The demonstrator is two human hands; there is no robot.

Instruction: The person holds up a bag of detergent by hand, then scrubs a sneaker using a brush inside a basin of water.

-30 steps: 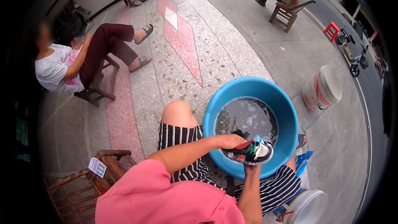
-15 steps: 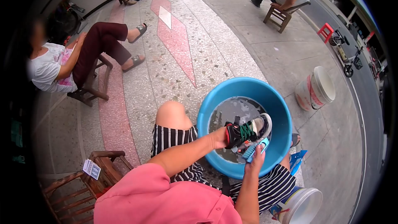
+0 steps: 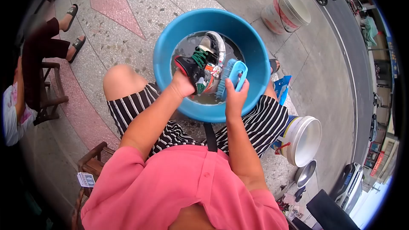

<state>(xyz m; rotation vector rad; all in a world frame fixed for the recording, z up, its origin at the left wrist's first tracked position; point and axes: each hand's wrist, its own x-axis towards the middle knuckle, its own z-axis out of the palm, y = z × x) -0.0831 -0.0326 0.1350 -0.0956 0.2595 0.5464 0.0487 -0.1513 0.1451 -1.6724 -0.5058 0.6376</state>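
Note:
A blue basin [image 3: 255, 55] with grey, sudsy water stands between my knees. My left hand [image 3: 183, 84] is closed on the heel end of a black shoe [image 3: 198, 59] with green laces, a red collar edge and a pale toe; the shoe is tilted over the water, its toe pointing away from me. In my right hand [image 3: 237, 96] is a blue scrubbing brush [image 3: 233, 74], gripped by its handle, with the bristles turned left toward the side of the shoe. Part of the left hand's fingers is hidden inside or behind the shoe.
A pale bucket [image 3: 277, 15] stands beyond the basin, and another bucket [image 3: 294, 134] is by my right leg, near a metal bowl [image 3: 306, 173]. On the left a seated person's legs [image 3: 42, 42] show. A wooden chair [image 3: 91, 162] holds cards [image 3: 86, 179].
The view has swung down and right. The brush came into sight in my right hand and turned more upright. The shoe has swung from lying sideways to pointing toe-away.

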